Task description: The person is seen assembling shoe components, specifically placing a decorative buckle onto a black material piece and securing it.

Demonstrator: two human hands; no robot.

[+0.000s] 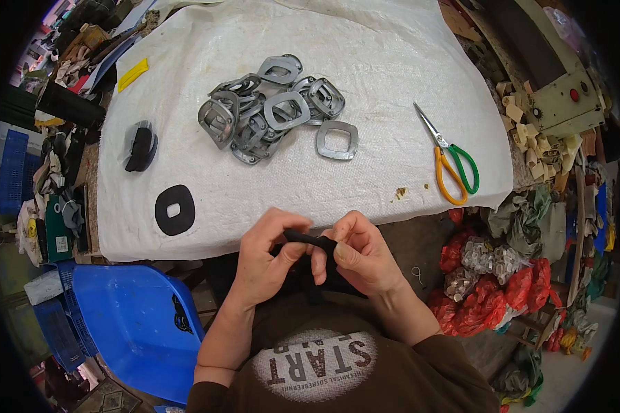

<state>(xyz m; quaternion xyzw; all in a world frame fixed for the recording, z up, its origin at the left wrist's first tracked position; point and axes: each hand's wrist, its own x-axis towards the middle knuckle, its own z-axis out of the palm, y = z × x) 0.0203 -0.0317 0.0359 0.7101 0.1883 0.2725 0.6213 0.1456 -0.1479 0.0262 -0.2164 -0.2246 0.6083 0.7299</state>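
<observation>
In front of my chest, at the table's near edge, I pinch a narrow black piece (302, 237) between both hands. It looks soft and is seen nearly edge-on, so its full shape is hidden. My left hand (263, 253) is closed on one end with thumb and fingers. The other end is gripped by my right hand (366, 253), thumb pressed on top. Left of my hands lies a flat black rounded-square piece (161, 210) with a small square hole. Farther off is a heap of grey square buckle frames (255, 127), with a single grey frame (352, 142) beside it.
Scissors (455, 162) with one yellow and one green handle lie at the table's right. A stack of black pieces (141, 146) and a yellow strip (132, 74) sit on the left. A blue basin (110, 270) stands lower left; red bags (475, 303) lie lower right.
</observation>
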